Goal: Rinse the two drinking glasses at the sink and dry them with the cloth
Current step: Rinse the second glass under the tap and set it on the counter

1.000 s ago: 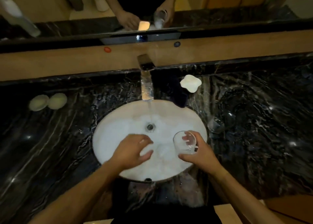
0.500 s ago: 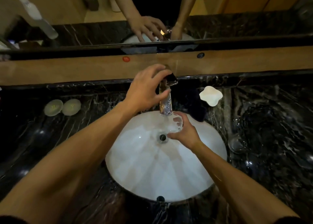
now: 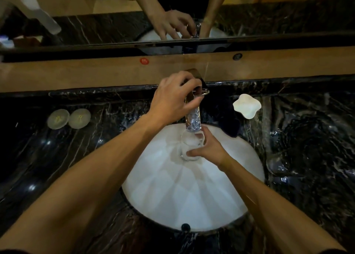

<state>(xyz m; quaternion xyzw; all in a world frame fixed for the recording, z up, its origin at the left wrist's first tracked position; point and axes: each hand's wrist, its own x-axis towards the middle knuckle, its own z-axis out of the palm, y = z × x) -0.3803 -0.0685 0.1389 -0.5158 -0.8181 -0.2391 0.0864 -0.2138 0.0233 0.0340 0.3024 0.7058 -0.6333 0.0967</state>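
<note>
Both hands basically same spot as half a sec ago. Left hand (image 3: 173, 98) fingers curled on the faucet handle (image 3: 201, 92). Right hand (image 3: 209, 148) wraps the glass (image 3: 190, 148) just under the spout (image 3: 193, 121), now more upright w/ water filling it, over the sink (image 3: 172, 196).

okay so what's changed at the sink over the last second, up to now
The left hand went from above the basin up to the tap and grips its handle. The right hand carried the glass forward under the spout. The second glass, soap dish and two round pads stayed put.
</note>
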